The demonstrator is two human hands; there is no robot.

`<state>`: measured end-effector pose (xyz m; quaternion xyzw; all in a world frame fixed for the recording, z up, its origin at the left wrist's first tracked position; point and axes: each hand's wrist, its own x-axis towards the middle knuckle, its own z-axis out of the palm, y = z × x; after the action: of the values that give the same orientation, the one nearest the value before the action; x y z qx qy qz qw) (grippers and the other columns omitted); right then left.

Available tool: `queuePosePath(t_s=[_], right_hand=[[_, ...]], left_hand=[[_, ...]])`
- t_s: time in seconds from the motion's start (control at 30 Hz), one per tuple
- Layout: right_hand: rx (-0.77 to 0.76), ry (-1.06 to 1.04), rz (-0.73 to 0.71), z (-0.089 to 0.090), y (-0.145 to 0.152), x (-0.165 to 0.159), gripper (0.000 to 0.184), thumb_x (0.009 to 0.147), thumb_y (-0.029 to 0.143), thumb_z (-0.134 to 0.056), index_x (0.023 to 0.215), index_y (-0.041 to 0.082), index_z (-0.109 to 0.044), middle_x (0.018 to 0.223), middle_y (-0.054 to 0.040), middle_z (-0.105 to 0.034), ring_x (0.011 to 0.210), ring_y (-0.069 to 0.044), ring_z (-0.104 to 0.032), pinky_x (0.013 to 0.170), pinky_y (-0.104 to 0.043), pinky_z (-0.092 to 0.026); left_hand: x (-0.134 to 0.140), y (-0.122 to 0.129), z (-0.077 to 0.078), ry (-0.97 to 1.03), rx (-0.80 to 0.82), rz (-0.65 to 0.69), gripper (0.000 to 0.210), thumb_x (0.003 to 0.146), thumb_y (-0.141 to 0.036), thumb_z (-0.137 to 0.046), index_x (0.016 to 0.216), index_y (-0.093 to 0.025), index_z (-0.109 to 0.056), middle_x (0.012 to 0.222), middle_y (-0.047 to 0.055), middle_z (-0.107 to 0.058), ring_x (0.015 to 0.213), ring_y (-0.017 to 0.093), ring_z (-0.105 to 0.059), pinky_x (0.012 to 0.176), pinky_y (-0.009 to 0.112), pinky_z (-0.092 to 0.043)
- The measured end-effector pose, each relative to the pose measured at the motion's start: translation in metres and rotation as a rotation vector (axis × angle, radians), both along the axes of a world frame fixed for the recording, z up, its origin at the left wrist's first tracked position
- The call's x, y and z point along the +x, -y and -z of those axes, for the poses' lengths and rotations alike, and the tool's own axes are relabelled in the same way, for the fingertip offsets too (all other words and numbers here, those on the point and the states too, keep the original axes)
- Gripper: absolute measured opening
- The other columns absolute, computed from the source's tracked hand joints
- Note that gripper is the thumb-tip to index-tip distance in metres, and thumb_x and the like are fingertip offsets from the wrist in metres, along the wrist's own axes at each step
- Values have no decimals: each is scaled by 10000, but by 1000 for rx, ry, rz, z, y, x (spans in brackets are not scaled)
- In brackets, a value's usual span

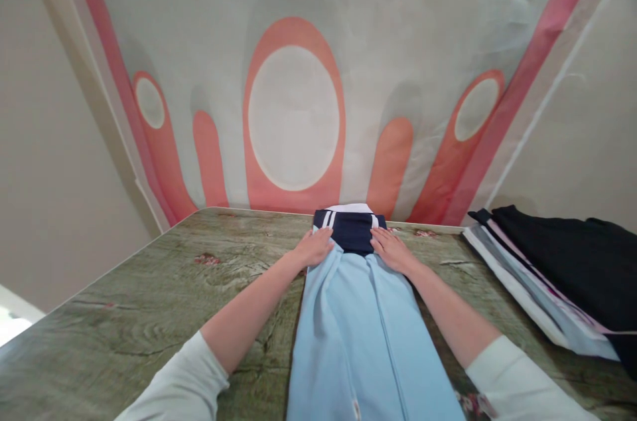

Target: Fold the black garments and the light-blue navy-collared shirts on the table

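A light blue garment (pixel 368 328) lies lengthwise on the table in a long narrow strip, its sides folded inward. Its far end is a dark navy section (pixel 352 233) with white stripes near both sides, and a bit of white cloth (pixel 351 208) shows past it. My left hand (pixel 315 248) rests on the left edge where navy meets blue, fingers stretched out and flat. On the opposite edge, my right hand (pixel 391 250) lies with fingers extended over the cloth. Small creases run in the blue fabric near my left hand. The garment's near end is out of view.
A stack of folded clothes (pixel 572 261), black on top with white, grey and pink layers below, sits at the table's right. The wood-patterned table (pixel 199 295) meets a wall with a pink and grey printed covering (pixel 293 202) along its far edge.
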<state>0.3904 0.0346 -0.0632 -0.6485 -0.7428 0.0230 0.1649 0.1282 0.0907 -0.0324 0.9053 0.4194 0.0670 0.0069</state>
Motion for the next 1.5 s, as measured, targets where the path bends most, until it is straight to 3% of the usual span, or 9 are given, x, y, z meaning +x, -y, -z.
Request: queuePosePath(t_s=[0.1,0.23,0.37,0.47,0.63,0.87,1.1,1.2,1.5], right_hand=[[32,58,58,-7,9,0,440,918,349,-284,1301,187,-426,1391,-67,-385,1296,-209,-281,1044,-423,-198],[156,85,119,-30,28,-8,325,869,229,-390,1140,157,-554,1260,-116,-518,1198,-248,-405,1002,-430,-250],[65,-203,-83,-52,59,-46,275,841,217,-430,1067,141,-566,992,-99,-633,888,-183,-578,789,-286,-418],[-120,-395,-330,-56,88,-89,270,830,245,-458,1076,170,-541,856,-40,-642,734,-140,-586,652,-232,-420],[-191,-381,-372,-52,124,-132,362,798,257,-502,1150,175,-470,731,-6,-618,670,-145,-564,616,-239,-365],[-270,-362,-310,-60,149,-133,456,772,177,-465,1219,174,-375,678,21,-576,630,-133,-533,572,-223,-317],[-286,-376,-302,-65,165,-118,201,740,108,-428,874,185,-557,659,22,-556,601,-105,-489,556,-208,-295],[-329,-441,-284,-65,170,-110,177,787,143,-419,870,177,-572,650,16,-574,588,-103,-501,557,-206,-309],[-469,-545,-395,-76,210,-117,271,818,326,-503,1051,198,-556,607,36,-560,545,-96,-493,497,-191,-307]], left_hand=[[-18,5,6,19,-41,-16,519,936,-447,-196,1378,-183,-255,1449,78,-256,1327,206,-216,1050,389,-212],[-32,14,8,33,-55,-62,506,938,-395,-197,1381,-155,-249,1447,95,-254,1329,210,-212,1058,384,-195],[-30,34,7,32,-36,25,513,939,-429,-147,1388,-196,-232,1462,55,-222,1339,196,-179,1058,400,-198],[-23,44,6,-2,-20,65,562,928,-483,-130,1394,-180,-214,1466,70,-205,1339,202,-178,1057,427,-189],[-10,38,4,-68,-51,10,591,917,-491,-155,1407,-161,-170,1479,73,-148,1345,212,-152,1065,461,-147],[-3,26,1,-69,-73,14,608,910,-515,-136,1412,-173,-146,1482,68,-126,1351,209,-125,1068,462,-129],[-4,24,4,-56,-72,20,600,912,-516,-122,1415,-189,-140,1483,64,-124,1355,208,-106,1068,465,-111],[-4,24,2,-47,-74,29,596,914,-511,-147,1411,-182,-157,1480,71,-137,1354,210,-107,1068,451,-118],[-28,70,-1,-45,-72,169,520,936,-467,-160,1387,-221,-240,1472,67,-187,1337,199,-184,1053,405,-167]])
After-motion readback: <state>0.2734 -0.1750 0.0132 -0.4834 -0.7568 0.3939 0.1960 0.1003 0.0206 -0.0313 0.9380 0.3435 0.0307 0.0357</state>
